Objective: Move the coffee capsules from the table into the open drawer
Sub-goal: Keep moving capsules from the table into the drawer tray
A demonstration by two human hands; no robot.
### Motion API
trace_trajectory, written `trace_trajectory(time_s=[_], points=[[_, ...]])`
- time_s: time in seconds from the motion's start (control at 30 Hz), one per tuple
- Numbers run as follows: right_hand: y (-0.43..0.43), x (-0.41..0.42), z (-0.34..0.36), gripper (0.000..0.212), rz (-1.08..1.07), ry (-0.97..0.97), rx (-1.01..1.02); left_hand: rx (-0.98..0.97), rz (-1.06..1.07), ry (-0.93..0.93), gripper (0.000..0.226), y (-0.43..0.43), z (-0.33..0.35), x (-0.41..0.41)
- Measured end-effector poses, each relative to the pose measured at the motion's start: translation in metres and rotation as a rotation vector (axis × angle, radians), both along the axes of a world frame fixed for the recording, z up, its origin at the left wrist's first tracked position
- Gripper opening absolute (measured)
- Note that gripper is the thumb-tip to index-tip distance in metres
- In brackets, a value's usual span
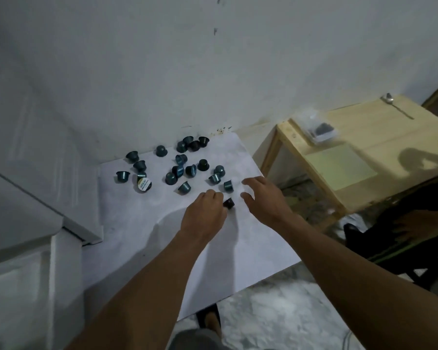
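Roughly twenty coffee capsules (181,160) lie scattered on the white table (142,231), mostly beyond your fingertips. Your left hand (204,218) curls and appears to pinch a dark capsule (229,203) lying between your two hands. Your right hand (264,200) is spread wide and holds nothing, just beside a teal capsule (228,186). A shallow pinch could let the dark one slip, and a sweeping right hand could roll tipped capsules off the edge to its right. They look like small tapered cups, dark teal to black, several lying on their sides. You cannot make out the drawer here.
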State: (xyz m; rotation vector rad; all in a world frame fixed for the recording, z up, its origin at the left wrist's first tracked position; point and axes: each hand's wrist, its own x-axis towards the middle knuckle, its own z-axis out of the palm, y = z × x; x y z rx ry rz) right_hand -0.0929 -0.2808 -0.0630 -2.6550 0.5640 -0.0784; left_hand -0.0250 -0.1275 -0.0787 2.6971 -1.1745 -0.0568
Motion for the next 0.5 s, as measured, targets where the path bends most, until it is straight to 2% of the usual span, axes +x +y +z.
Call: trace_trajectory(time_s=[0.13,0.4,0.5], points=[[-0.015,0.037,-0.019,0.037,0.039,0.067,0.038,-0.09,0.07,0.142,0.033,-0.025,-0.023,0.023],[-0.037,0.084,-0.049,0.039,0.17,0.207,0.118,-0.084,0.176,0.26,0.027,-0.047,-0.055,0.031],[-0.045,0.095,-0.058,0.033,0.255,0.232,0.117,-0.106,0.234,0.31,0.027,-0.053,-0.061,0.03]])
